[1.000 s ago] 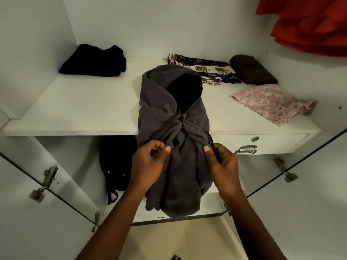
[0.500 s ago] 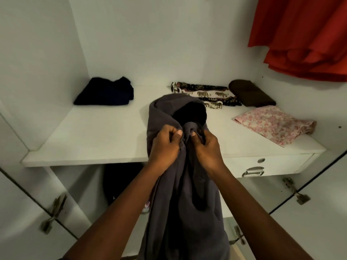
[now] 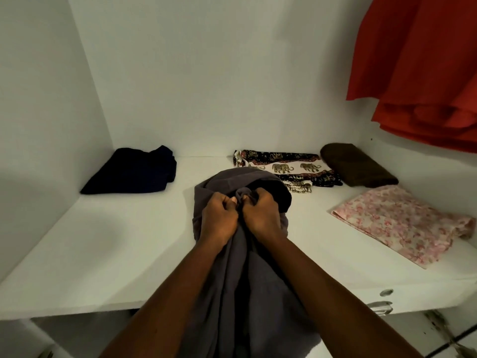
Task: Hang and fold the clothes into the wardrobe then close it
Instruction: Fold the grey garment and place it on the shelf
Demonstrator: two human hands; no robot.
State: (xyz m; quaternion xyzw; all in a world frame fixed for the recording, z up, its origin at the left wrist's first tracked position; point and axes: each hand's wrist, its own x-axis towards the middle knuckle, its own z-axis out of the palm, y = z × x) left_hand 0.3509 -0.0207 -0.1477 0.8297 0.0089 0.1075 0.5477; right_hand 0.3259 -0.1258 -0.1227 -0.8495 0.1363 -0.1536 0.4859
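A grey hooded garment [image 3: 247, 280] drapes over the front edge of the white wardrobe shelf [image 3: 129, 241], with its hood end lying on the shelf. My left hand [image 3: 219, 218] and my right hand [image 3: 260, 214] sit side by side near the hood opening. Both are clenched on bunched grey fabric. The lower part of the garment hangs down between my forearms and out of view.
On the shelf lie a folded dark navy cloth [image 3: 134, 173] at back left, an elephant-print cloth [image 3: 286, 166], a brown folded cloth [image 3: 356, 165] and a pink floral cloth [image 3: 402, 226] at right. A red garment [image 3: 423, 73] hangs top right. A drawer handle [image 3: 382, 306] shows below.
My hands rose from the garment's lower middle to its hood opening and closed on the fabric. The view moved closer to the shelf and tilted upward.
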